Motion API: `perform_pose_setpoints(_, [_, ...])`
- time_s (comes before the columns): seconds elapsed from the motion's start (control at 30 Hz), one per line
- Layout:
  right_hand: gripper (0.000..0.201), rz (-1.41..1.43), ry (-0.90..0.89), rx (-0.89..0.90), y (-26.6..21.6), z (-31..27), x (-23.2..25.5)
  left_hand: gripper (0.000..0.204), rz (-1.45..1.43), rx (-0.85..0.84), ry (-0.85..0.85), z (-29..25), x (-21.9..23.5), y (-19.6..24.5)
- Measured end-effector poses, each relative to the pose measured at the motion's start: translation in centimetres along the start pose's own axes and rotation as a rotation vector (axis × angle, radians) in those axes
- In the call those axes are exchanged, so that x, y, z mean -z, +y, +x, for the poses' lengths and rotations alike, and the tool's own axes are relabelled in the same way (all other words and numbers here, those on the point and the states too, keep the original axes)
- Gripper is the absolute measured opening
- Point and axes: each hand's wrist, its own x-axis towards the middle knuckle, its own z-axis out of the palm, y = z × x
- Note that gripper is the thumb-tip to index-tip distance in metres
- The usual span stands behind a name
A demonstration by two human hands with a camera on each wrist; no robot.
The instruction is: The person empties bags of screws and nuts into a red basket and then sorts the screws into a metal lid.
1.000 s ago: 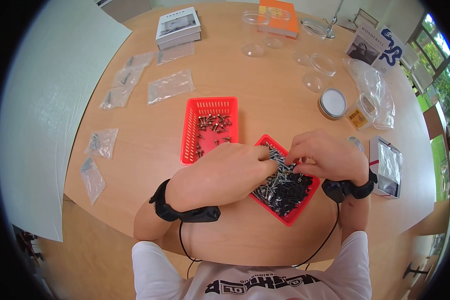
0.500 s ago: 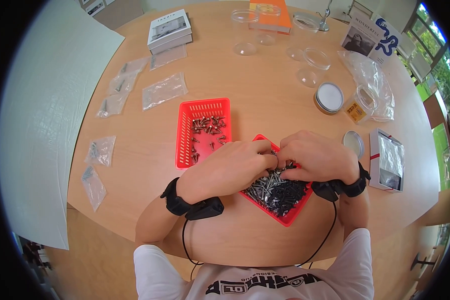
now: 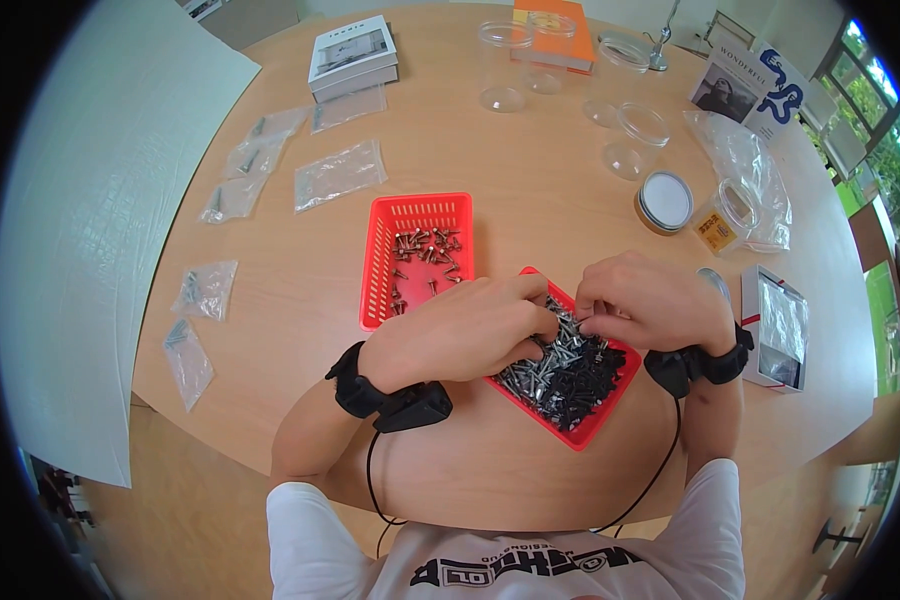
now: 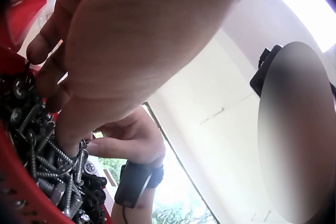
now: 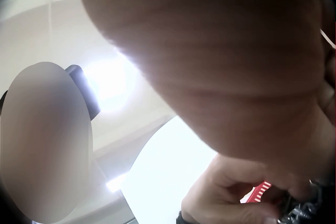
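In the head view, a red plastic basket stands angled before the person, heaped with silver screws and black screws. Over its left side lies the left hand, its fingers bent loosely and spread among the screws. The left wrist view shows those fingertips right at the screw heads. From the right, the right hand pinches a small screw between thumb and forefinger, low over the pile. A second red basket, holding scattered brownish screws, stands behind the left hand.
Small clear bags of screws lie along the left. Books, clear jars and an orange book stand at the back. To the right are a round tin, a small tub and an open box.
The hands came close together over the basket half a second ago, and now stand apart again, the right hand drawn slightly rightward. Both baskets stay in place while the head view shifts a little.
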Motion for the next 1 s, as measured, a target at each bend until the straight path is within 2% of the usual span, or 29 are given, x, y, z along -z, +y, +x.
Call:
perform_pose_setpoints(0.2, [0.016, 0.061, 0.075, -0.002, 0.0, -0.2, 0.7, 0.015, 0.023, -0.023, 0.023, -0.3, 1.1, 0.3])
perform_pose_setpoints(0.3, [0.016, 0.161, 0.076, -0.116, -1.4, 0.3, 1.4, 0.014, 0.130, 0.073, 0.149, -1.9, 4.1, 0.4])
perform_pose_setpoints(0.43, [0.013, 0.228, 0.181, -0.102, -2.5, 1.2, 1.3, 0.013, 0.210, 0.260, 0.313, -4.5, 7.1, -0.3])
perform_pose_setpoints(0.53, [0.013, 0.240, 0.275, -0.041, -2.9, 2.0, 0.8, 0.015, 0.300, 0.298, 0.382, -5.5, 7.4, -1.6])
perform_pose_setpoints(0.63, [0.012, 0.253, 0.314, -0.029, -3.3, 3.0, 0.7, 0.018, 0.367, 0.204, 0.515, -6.5, 7.6, -2.2])
perform_pose_setpoints(0.73, [0.011, 0.215, 0.329, -0.008, -4.0, 4.1, 1.0, 0.021, 0.321, 0.319, 0.452, -7.2, 8.8, -0.7])
perform_pose_setpoints(1.0, [0.014, 0.200, 0.286, 0.115, -4.8, 9.6, 1.2, 0.020, 0.289, 0.253, 0.544, -8.0, 8.6, -0.4])
